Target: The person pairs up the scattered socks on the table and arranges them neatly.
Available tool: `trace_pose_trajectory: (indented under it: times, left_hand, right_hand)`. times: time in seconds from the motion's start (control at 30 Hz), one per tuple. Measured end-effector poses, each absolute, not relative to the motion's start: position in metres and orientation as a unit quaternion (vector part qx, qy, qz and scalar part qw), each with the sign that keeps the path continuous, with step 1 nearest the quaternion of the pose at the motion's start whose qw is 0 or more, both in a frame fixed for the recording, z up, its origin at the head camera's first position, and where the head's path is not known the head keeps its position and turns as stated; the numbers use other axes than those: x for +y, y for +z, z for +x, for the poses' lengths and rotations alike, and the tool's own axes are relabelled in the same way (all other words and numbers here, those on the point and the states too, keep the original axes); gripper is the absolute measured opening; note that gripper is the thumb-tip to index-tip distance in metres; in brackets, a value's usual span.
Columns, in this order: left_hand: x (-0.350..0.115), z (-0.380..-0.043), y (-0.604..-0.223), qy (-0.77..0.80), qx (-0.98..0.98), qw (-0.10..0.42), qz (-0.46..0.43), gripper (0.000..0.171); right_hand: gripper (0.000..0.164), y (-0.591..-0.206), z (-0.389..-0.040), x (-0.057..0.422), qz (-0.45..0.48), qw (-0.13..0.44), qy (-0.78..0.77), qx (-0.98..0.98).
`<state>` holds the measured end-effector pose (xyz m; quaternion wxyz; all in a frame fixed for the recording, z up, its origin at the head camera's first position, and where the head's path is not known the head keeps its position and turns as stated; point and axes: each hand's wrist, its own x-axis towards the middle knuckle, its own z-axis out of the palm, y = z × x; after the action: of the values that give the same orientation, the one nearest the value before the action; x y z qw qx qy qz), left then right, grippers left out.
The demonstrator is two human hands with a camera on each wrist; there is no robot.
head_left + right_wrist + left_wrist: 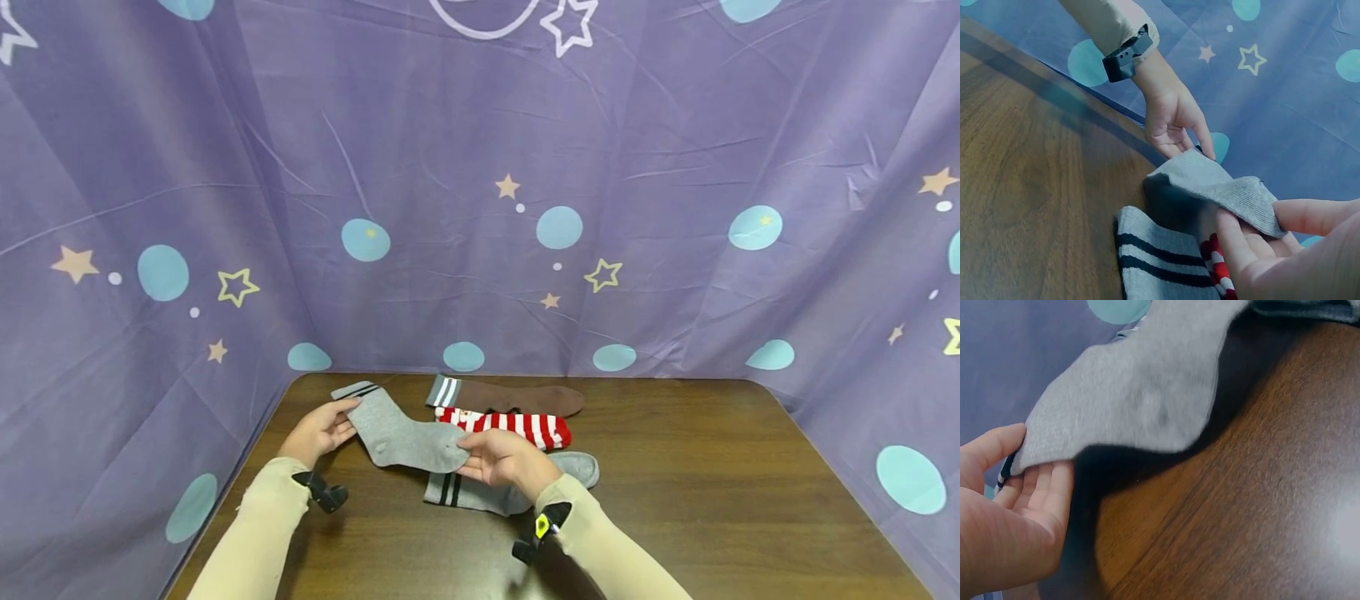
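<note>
A grey sock (408, 437) with two black stripes at its cuff is stretched out between both hands, raised over the table. My left hand (321, 429) pinches it near the striped cuff, thumb above and fingers beneath, as the left wrist view shows on the sock (1129, 394). The toe end is pinched by my right hand (506, 458), its thumb and fingers on either side of the fabric in the right wrist view. Partly under the right hand lies a second grey striped sock (480, 493), its cuff plain in the right wrist view (1163, 256).
Behind the second grey sock lie a red-and-white striped sock (551, 431) and a brown sock (517, 398) with a grey, white-striped cuff. They rest on a brown wooden table (690, 483). A purple curtain (465, 308) with stars and dots hangs along the table's back and sides.
</note>
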<state>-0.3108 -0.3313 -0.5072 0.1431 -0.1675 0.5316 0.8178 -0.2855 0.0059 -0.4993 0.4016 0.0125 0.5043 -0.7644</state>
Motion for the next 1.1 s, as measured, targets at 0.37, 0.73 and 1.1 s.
trace_pose_trajectory:
  times: [0.37, 0.73, 1.1]
  left_hand:
    - [-0.339, -0.308, -0.506, 0.831, 0.52, 0.144, -0.139, 0.031]
    - [-0.343, -0.305, -0.504, 0.827, 0.527, 0.179, -0.077, 0.028]
    - [-0.344, -0.3, -0.503, 0.808, 0.552, 0.204, -0.013, 0.034]
  right_hand:
    - [0.022, -0.495, -0.294, 0.019, 0.018, 0.394, -0.766, 0.508]
    - [0.027, -0.487, -0.303, 0.037, -0.007, 0.401, -0.756, 0.517]
    - [0.032, -0.48, -0.31, 0.051, -0.014, 0.405, -0.764, 0.502]
